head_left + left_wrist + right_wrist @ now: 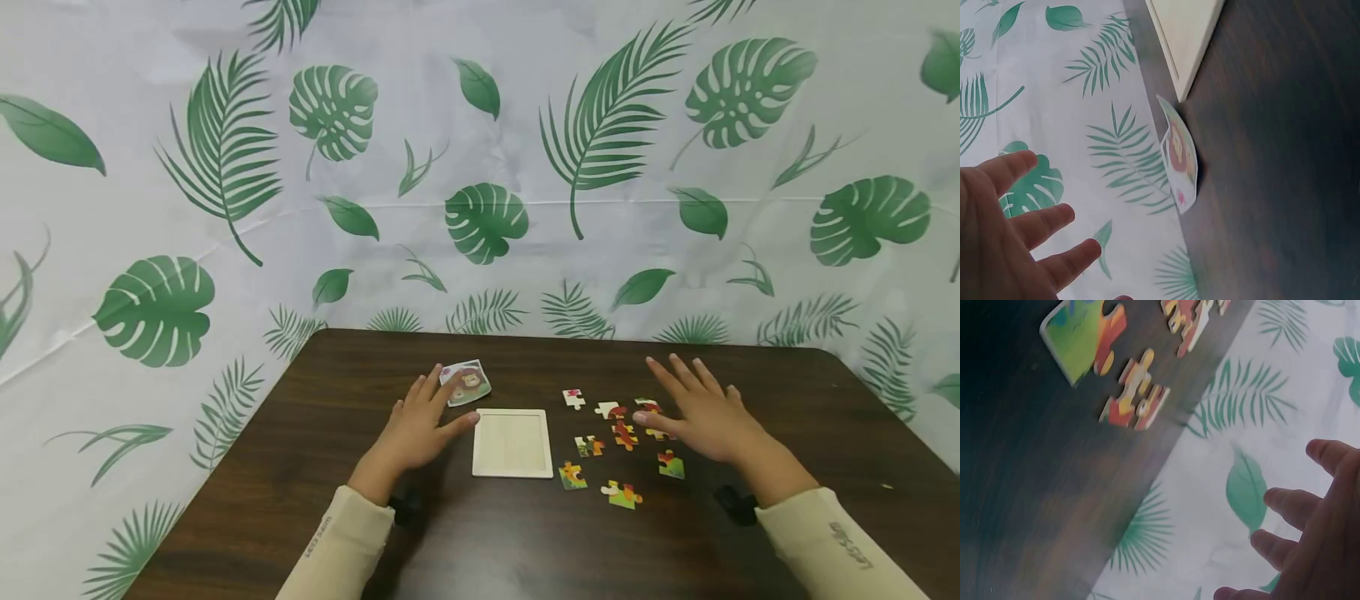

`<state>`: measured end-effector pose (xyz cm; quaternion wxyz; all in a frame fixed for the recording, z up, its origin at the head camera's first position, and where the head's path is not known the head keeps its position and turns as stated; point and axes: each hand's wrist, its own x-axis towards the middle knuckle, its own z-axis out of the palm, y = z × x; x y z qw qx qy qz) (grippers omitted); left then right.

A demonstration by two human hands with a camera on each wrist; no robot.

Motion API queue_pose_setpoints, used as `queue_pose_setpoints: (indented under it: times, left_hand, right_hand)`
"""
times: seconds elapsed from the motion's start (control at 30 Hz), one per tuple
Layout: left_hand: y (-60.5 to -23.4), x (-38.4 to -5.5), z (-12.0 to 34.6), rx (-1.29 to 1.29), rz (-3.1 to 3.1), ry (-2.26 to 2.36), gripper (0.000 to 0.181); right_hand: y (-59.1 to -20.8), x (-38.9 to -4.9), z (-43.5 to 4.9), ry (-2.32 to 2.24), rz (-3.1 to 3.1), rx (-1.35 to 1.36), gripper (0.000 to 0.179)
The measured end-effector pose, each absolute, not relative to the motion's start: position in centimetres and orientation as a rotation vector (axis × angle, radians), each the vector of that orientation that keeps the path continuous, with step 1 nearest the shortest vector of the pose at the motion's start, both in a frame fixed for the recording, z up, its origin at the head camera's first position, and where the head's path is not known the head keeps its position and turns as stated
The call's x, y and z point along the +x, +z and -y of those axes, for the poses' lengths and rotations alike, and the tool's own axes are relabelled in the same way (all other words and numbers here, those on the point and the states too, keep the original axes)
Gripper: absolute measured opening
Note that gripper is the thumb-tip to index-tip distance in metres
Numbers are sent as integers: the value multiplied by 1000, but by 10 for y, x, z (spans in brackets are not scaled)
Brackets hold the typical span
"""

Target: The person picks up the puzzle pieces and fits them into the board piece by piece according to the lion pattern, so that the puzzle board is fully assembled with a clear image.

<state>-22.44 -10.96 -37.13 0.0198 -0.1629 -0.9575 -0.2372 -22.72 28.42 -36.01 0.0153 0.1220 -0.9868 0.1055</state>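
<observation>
My left hand (420, 427) hovers with spread fingers at the left of a pale wooden puzzle frame (512, 443), holding nothing. Just past its fingertips lies a picture card (467, 382) with a lion on it; the left wrist view shows the card (1180, 159) curling up from the table. My right hand (708, 415), fingers also spread and holding nothing, is over the right side of a scatter of puzzle pieces. Among them are a green-and-orange puzzle piece (622, 495), a red puzzle piece (624, 435) and a green-and-red puzzle piece (671, 464). The right hand partly hides some pieces.
The dark wooden table (525, 542) reaches back to a white cloth backdrop (420, 258) printed with green leaves. Several loose pieces lie between the wooden frame and the right hand. Dark bands circle both wrists.
</observation>
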Motion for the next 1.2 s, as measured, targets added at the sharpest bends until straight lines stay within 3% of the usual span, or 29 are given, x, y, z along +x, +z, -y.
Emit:
queue_pose_setpoints:
  times: [0.6,1.2]
  left_hand:
    - [-403,-230,92,-636,2904,-979,72]
    - [-420,-243,81,-774,2774,-1478,96]
  right_hand:
    - [-369,-246,-255,369,3084,428,90]
    - [-375,-258,-248,370,3102,463,88]
